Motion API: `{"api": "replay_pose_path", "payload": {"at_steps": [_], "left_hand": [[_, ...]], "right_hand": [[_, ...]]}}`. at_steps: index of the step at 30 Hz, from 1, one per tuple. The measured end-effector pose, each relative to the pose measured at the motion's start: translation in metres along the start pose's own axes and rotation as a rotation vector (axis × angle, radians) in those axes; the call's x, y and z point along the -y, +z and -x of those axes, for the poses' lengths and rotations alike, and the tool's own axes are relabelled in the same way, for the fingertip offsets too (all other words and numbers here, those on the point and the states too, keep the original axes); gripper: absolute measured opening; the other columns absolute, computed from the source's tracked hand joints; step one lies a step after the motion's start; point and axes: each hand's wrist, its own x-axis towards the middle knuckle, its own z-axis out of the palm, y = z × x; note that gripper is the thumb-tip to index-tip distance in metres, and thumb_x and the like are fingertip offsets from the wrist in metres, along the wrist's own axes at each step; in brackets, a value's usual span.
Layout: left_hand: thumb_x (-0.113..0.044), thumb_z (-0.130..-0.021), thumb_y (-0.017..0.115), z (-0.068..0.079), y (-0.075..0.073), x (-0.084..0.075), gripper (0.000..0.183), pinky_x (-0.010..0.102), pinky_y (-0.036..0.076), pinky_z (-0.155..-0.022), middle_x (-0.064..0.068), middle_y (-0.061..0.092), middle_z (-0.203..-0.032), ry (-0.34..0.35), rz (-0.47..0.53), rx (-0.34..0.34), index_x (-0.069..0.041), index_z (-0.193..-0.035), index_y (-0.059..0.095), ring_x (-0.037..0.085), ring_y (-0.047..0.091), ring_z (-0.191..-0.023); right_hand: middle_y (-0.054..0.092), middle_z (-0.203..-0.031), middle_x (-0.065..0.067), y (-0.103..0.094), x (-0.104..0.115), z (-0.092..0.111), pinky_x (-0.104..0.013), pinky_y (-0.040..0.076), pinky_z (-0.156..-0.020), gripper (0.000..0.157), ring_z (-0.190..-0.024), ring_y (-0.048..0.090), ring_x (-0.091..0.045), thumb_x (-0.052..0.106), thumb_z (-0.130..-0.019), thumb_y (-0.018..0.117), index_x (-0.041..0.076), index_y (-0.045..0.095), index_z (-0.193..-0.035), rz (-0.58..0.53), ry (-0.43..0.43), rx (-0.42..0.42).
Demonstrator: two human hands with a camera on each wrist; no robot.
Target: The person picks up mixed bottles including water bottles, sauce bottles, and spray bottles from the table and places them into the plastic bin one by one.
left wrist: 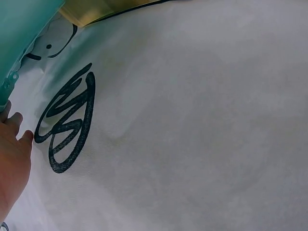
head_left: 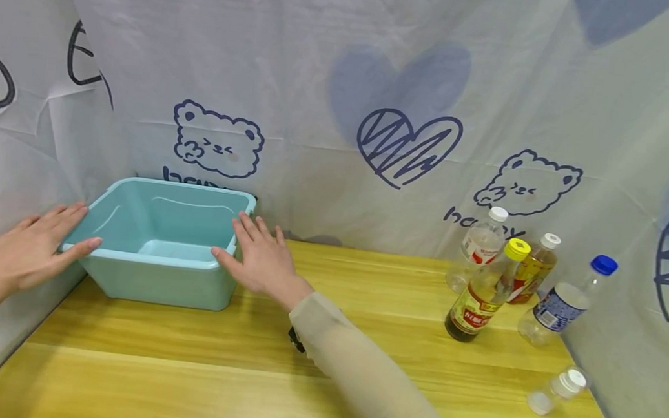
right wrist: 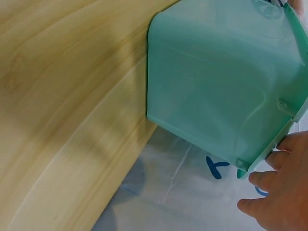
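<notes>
A light teal plastic basin (head_left: 160, 281) stands at the back left of the wooden table. On its left rim rests my left hand (head_left: 31, 249), fingers extended and thumb over the front corner. My right hand (head_left: 264, 256) touches the right rim with its fingers spread and straight. In the right wrist view, the basin's outer side wall (right wrist: 211, 82) shows, with the right fingertips (right wrist: 264, 179) against its rim. The left wrist view catches only part of the left hand (left wrist: 14, 159) at the basin's edge. Inside, the basin's visible floor is bare.
At the table's right stand a clear white-capped bottle (head_left: 477, 248), a yellow-capped sauce bottle (head_left: 479, 303), a brown drink bottle (head_left: 534, 268) and a blue-capped bottle (head_left: 560, 309). A small white-capped bottle (head_left: 554, 393) is nearer. Printed cloth (head_left: 312, 188) hangs behind the table (head_left: 183, 367).
</notes>
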Motion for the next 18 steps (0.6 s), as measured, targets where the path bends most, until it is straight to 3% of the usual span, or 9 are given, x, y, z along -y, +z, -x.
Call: {"api": "replay_pose_path", "payload": {"at_steps": [7,18], "left_hand": [[-0.051,-0.109,0.041,0.001,-0.001,-0.006,0.083,0.071,0.008,-0.123,0.034,0.019,-0.165,-0.009,-0.003,0.012,0.005,-0.163,0.012,0.056,0.015,-0.151],[-0.053,-0.108,0.044,0.003,0.001,-0.023,0.086,0.079,0.011,-0.117,0.036,0.020,-0.164,-0.039,0.031,0.004,0.002,-0.165,0.010,0.060,0.018,-0.148]], "right_hand": [[0.010,-0.175,0.005,0.000,-0.005,0.004,-0.053,0.013,-0.130,0.082,-0.160,0.014,-0.025,0.074,-0.103,0.018,0.024,0.018,-0.168,-0.012,-0.004,0.006],[0.012,-0.175,0.004,-0.006,-0.016,0.017,-0.055,0.015,-0.130,0.079,-0.160,0.017,-0.028,0.070,-0.105,0.025,0.021,0.023,-0.167,-0.044,-0.019,0.002]]}}
